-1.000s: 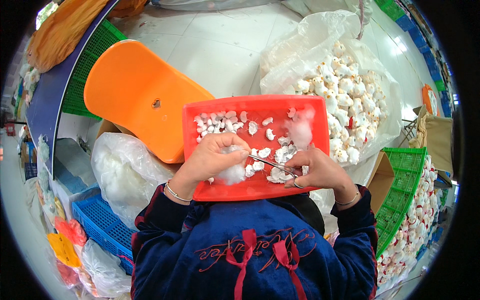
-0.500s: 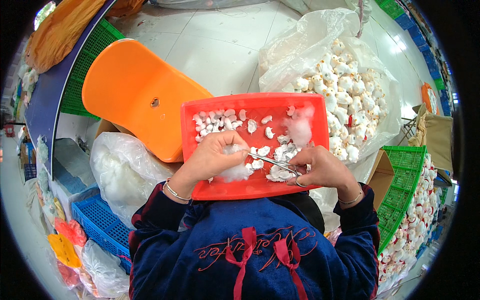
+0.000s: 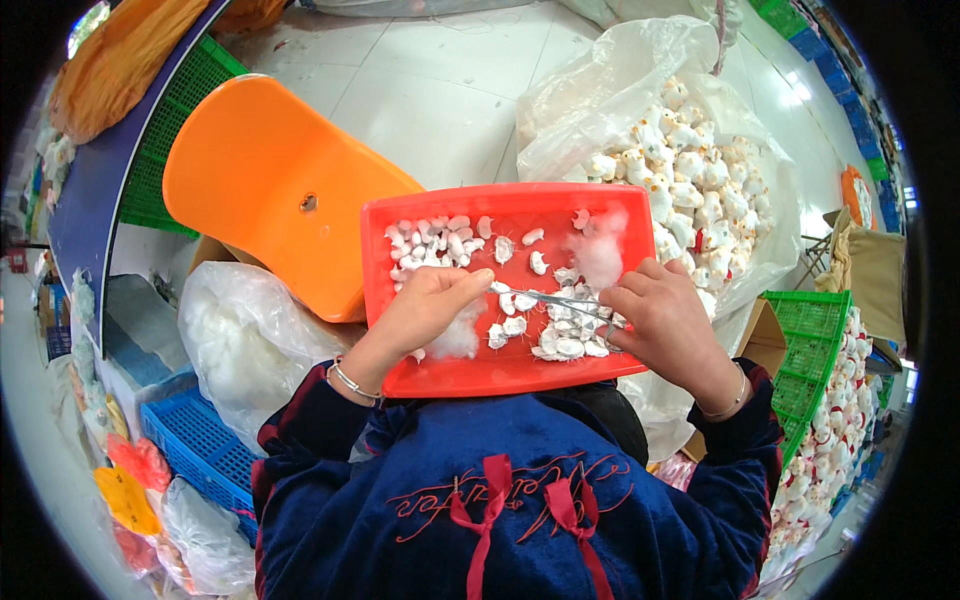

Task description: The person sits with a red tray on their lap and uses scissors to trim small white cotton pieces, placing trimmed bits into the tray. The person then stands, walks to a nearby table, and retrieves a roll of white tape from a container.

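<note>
A red tray (image 3: 500, 381) lies in front of my body. Over its left half, my left hand (image 3: 418, 318) is closed, pinching a small white fabric piece (image 3: 497, 288) between thumb and finger. White stuffing fluff (image 3: 458, 336) sits under that hand. My right hand (image 3: 668, 318) grips silver scissor-handled forceps (image 3: 556, 300), whose tips reach to the piece; whether they are inside it I cannot tell. Plump little white pieces (image 3: 432, 238) are heaped at the tray's far left. Flatter pieces with loose threads (image 3: 572, 338) lie near my right hand, with another tuft of fluff (image 3: 600, 250) beyond.
An orange plastic chair (image 3: 270, 180) stands beyond the tray to the left. A clear bag of stuffing (image 3: 245, 330) and a blue crate (image 3: 205, 440) are at my left. A large bag of white plush toys (image 3: 700, 190) sits at far right, with a green crate (image 3: 812, 350) nearer.
My right hand has turned and shifted up and to the right with the forceps. My left hand has opened its grip slightly on the fluff but still pinches the piece, nearly in place.
</note>
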`<move>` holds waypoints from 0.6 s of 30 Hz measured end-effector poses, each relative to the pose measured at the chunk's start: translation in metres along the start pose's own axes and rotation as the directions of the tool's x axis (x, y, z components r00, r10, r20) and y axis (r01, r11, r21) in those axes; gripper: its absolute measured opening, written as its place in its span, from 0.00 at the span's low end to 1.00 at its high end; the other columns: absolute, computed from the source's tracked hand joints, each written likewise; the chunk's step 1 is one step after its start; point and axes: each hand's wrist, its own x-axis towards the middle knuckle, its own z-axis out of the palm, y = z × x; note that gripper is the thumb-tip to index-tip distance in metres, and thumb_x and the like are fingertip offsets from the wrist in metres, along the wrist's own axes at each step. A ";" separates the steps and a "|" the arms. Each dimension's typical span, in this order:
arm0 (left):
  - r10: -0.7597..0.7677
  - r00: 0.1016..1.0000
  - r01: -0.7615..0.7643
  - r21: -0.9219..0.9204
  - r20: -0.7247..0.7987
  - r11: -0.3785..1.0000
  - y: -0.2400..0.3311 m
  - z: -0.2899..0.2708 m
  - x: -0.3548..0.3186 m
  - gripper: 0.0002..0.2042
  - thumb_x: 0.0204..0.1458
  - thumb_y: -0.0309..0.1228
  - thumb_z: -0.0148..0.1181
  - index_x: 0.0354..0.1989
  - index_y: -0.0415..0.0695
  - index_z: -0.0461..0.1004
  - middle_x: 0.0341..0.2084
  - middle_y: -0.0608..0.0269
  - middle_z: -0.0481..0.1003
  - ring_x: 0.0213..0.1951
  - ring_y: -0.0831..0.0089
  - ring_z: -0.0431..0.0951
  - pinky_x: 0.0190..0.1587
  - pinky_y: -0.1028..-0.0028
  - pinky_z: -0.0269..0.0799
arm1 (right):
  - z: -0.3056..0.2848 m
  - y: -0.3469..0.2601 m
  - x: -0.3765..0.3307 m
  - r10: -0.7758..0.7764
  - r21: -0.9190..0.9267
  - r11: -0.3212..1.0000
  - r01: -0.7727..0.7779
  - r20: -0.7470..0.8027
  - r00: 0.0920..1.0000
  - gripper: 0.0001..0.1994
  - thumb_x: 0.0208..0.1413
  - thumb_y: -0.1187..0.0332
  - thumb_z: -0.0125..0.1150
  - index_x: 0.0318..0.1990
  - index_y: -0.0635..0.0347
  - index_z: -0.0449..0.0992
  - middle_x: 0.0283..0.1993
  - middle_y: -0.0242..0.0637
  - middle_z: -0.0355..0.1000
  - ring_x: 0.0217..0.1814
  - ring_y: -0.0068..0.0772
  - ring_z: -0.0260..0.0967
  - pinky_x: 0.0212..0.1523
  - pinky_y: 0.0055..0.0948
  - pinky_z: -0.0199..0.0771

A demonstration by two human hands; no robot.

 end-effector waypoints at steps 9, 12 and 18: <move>0.094 0.994 -0.099 -0.108 -0.057 0.989 -0.005 0.007 0.008 0.07 0.62 0.32 0.63 0.37 0.42 0.78 0.28 0.67 0.79 0.27 0.82 0.78 0.30 0.82 0.74 | -0.002 -0.010 0.004 -0.044 -0.212 0.977 0.039 -0.015 0.999 0.16 0.41 0.64 0.74 0.38 0.52 0.78 0.35 0.29 0.70 0.45 0.35 0.67 0.46 0.39 0.62; 0.080 0.995 -0.091 -0.228 -0.059 0.969 -0.003 0.009 0.004 0.06 0.61 0.29 0.63 0.41 0.40 0.78 0.33 0.63 0.81 0.29 0.80 0.79 0.33 0.80 0.77 | 0.006 -0.011 0.003 0.008 -0.155 0.988 -0.009 -0.003 1.000 0.17 0.41 0.62 0.75 0.40 0.53 0.78 0.36 0.29 0.71 0.47 0.35 0.67 0.47 0.38 0.63; 0.201 0.971 -0.234 -0.339 -0.130 0.911 -0.006 0.013 -0.001 0.06 0.61 0.25 0.60 0.43 0.35 0.77 0.41 0.53 0.82 0.41 0.67 0.85 0.45 0.71 0.81 | 0.007 -0.007 -0.002 0.130 0.225 0.964 -0.141 0.063 0.990 0.17 0.45 0.60 0.75 0.42 0.55 0.81 0.35 0.32 0.75 0.44 0.38 0.71 0.46 0.38 0.65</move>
